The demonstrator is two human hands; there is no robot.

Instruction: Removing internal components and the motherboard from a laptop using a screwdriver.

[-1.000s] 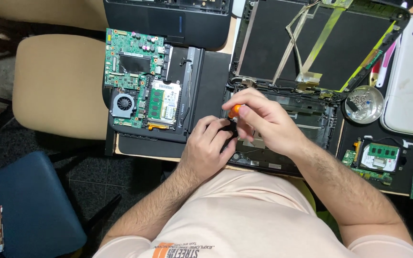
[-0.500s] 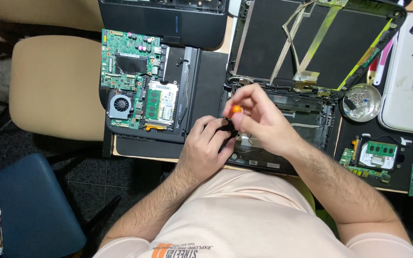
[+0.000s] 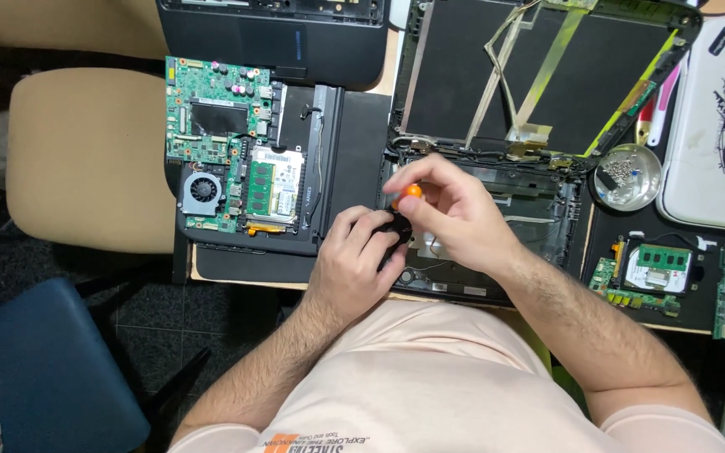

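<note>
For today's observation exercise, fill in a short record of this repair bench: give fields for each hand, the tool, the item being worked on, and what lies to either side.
Right hand: pinches the orange-tipped screwdriver at its top
Left hand: rests at the screwdriver's lower end, on the open laptop base
Item worked on: open laptop base, its bare screen panel lying flat behind it
Left side: green circuit board with a fan, lying on another opened laptop
Right side: small metal bowl of screws; a memory module

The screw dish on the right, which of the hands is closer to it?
Right. The right hand, gripping an orange-tipped screwdriver, works over the open laptop base beside the screw dish. The left hand sits further away, on the far side of the right hand.
</note>
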